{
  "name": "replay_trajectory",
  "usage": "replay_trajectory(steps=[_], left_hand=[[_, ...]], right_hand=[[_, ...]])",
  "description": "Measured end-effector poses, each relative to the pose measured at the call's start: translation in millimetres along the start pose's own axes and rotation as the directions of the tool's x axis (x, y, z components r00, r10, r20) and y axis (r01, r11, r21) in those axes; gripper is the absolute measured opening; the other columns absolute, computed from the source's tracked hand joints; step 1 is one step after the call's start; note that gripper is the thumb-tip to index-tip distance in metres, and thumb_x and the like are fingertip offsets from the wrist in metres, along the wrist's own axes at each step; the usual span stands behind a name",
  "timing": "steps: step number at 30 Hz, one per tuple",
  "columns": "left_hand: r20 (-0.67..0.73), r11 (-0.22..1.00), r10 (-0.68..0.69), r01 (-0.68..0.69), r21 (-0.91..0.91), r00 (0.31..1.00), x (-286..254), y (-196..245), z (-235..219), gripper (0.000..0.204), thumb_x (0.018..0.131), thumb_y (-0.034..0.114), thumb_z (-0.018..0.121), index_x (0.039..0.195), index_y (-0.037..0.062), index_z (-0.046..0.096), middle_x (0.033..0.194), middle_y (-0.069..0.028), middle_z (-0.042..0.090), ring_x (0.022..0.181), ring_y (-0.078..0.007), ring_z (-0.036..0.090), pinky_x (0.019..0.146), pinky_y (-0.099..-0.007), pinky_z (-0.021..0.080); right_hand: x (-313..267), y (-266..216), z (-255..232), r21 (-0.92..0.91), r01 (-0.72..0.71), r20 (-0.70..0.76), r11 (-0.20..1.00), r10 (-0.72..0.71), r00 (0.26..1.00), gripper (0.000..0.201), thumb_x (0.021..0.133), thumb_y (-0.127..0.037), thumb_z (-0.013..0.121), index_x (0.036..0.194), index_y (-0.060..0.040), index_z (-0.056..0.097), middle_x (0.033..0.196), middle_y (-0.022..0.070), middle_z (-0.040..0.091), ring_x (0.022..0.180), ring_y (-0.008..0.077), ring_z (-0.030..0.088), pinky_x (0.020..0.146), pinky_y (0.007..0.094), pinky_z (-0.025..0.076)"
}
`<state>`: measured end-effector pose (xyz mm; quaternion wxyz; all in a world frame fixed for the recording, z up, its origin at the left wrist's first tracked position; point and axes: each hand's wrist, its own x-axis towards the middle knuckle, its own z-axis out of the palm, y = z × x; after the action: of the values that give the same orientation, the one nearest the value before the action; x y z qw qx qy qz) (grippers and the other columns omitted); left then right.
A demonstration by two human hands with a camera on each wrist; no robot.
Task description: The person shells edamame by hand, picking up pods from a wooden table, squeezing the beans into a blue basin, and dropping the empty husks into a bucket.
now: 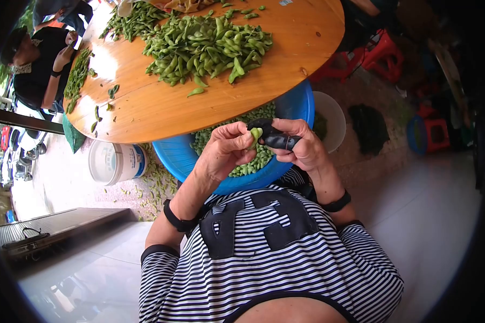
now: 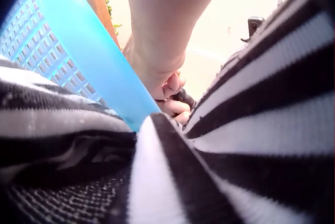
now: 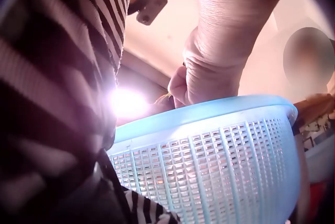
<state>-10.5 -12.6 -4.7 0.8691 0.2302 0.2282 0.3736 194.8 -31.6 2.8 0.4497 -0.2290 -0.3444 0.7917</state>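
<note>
Pinches a light green pod (image 1: 256, 133) between narrowed fingertips of the left hand (image 1: 227, 149), and closes on its other side with the curled right hand (image 1: 306, 146), in black coverings (image 1: 279, 141) at thumb and forefinger. Looks plump and smooth, partly hidden by fingers. Hangs above the blue basin (image 1: 305, 107) of green beans (image 1: 248, 168), just beside the bench (image 1: 145, 110)

One pinched pod (image 1: 256, 132), one big blue basket (image 1: 306, 105), one table (image 1: 183, 107).
</note>
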Motion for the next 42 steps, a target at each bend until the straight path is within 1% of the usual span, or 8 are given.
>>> replay_trajectory(steps=[10, 13, 16, 21, 26, 30, 35, 42], left_hand=[[-0.104, 0.866, 0.217, -0.142, 0.479, 0.971, -6.3, 5.0, 1.9, 0.011, 0.087, 0.011, 0.067, 0.082, 0.004, 0.061, 0.069, -0.0009, 0.058, 0.058, -0.0108, 0.054, 0.053, -0.0232, 0.042], [0.218, -0.069, 0.484, -0.212, 0.975, 0.848, -10.6, 12.2, 4.6, 0.011, 0.077, 0.005, 0.068, 0.079, 0.0009, 0.058, 0.066, -0.0111, 0.051, 0.055, -0.0273, 0.054, 0.053, -0.0339, 0.047], [0.273, -0.34, 0.408, -0.132, 0.931, 0.871, -13.1, -1.1, -10.0, 0.013, 0.079, 0.007, 0.065, 0.073, 0.0014, 0.055, 0.069, -0.0128, 0.053, 0.059, -0.0327, 0.058, 0.052, -0.0415, 0.048], [0.249, -0.343, 0.412, -0.104, 0.934, 0.877, -13.9, -6.7, -20.6, 0.01, 0.082, 0.006, 0.066, 0.077, 0.0004, 0.059, 0.069, -0.0075, 0.057, 0.057, -0.0238, 0.058, 0.053, -0.0351, 0.046], [-0.076, 0.703, 0.072, 0.003, 0.711, 0.994, -8.9, 6.7, 13.7, 0.018, 0.094, 0.01, 0.059, 0.106, -0.0039, 0.062, 0.076, 0.0001, 0.057, 0.063, -0.0055, 0.05, 0.056, -0.0245, 0.044], [0.048, 0.758, 0.192, -0.179, 0.627, 0.98, 3.6, 10.7, 30.9, 0.021, 0.094, 0.007, 0.057, 0.11, -0.0062, 0.06, 0.081, -0.0043, 0.063, 0.071, -0.0104, 0.058, 0.068, -0.0229, 0.049], [0.196, -0.19, 0.737, -0.08, 0.979, 0.647, 10.1, 66.8, -16.5, 0.014, 0.083, 0.004, 0.066, 0.097, 0.0015, 0.068, 0.09, -0.0099, 0.067, 0.079, -0.0203, 0.067, 0.068, -0.03, 0.053], [0.312, -0.487, 0.674, 0.085, 0.869, 0.67, 19.4, 87.1, -40.4, 0.016, 0.079, 0.005, 0.068, 0.094, 0.0043, 0.069, 0.087, -0.0088, 0.066, 0.074, -0.0241, 0.064, 0.07, -0.0347, 0.051]], right_hand=[[1.9, -5.4, 13.4, -0.791, 0.138, -0.027, 0.595, -0.26, 0.965, 0.028, 0.071, 0.012, 0.052, 0.098, 0.007, 0.057, 0.08, 0.0092, 0.051, 0.07, 0.0142, 0.048, 0.062, 0.0258, 0.04], [-0.3, -11.7, 3.6, -0.904, 0.109, -0.093, 0.414, -0.44, 0.893, 0.025, 0.072, 0.013, 0.052, 0.096, 0.0074, 0.056, 0.08, 0.0081, 0.053, 0.071, 0.0131, 0.049, 0.065, 0.0235, 0.041], [-7.7, -15.6, 0.1, -0.883, 0.053, -0.183, 0.466, -0.448, 0.875, 0.025, 0.072, 0.014, 0.051, 0.096, 0.0076, 0.055, 0.078, 0.0073, 0.053, 0.072, 0.0127, 0.05, 0.066, 0.0222, 0.042], [-14.1, -10.5, -4.6, -0.861, -0.052, -0.267, 0.506, -0.362, 0.893, 0.022, 0.074, 0.011, 0.053, 0.096, 0.0077, 0.055, 0.08, 0.0082, 0.055, 0.072, 0.0133, 0.051, 0.067, 0.0226, 0.042], [-4.8, -2.2, 16.6, -0.874, 0.131, -0.071, 0.467, -0.39, 0.918, 0.016, 0.083, -0.002, 0.062, 0.096, 0.0057, 0.058, 0.088, 0.0029, 0.05, 0.081, 0.0079, 0.05, 0.069, 0.02, 0.041], [-2.5, -14.4, 21.0, -0.916, 0.125, -0.145, 0.381, -0.607, 0.781, 0.018, 0.079, -0.003, 0.066, 0.094, 0.0029, 0.057, 0.078, 0.0071, 0.05, 0.068, 0.0138, 0.049, 0.062, 0.0259, 0.042], [-35.5, -49.6, -47.8, -0.972, -0.232, -0.14, 0.031, -0.871, 0.47, 0.02, 0.082, 0.0, 0.061, 0.101, 0.0019, 0.059, 0.083, 0.0125, 0.059, 0.073, 0.0226, 0.059, 0.069, 0.0287, 0.046], [-35.3, -46.6, -38.5, -0.97, -0.234, -0.186, 0.061, -0.806, 0.563, 0.027, 0.075, 0.008, 0.053, 0.101, 0.0043, 0.058, 0.087, 0.0172, 0.059, 0.078, 0.0307, 0.061, 0.072, 0.0315, 0.047]])
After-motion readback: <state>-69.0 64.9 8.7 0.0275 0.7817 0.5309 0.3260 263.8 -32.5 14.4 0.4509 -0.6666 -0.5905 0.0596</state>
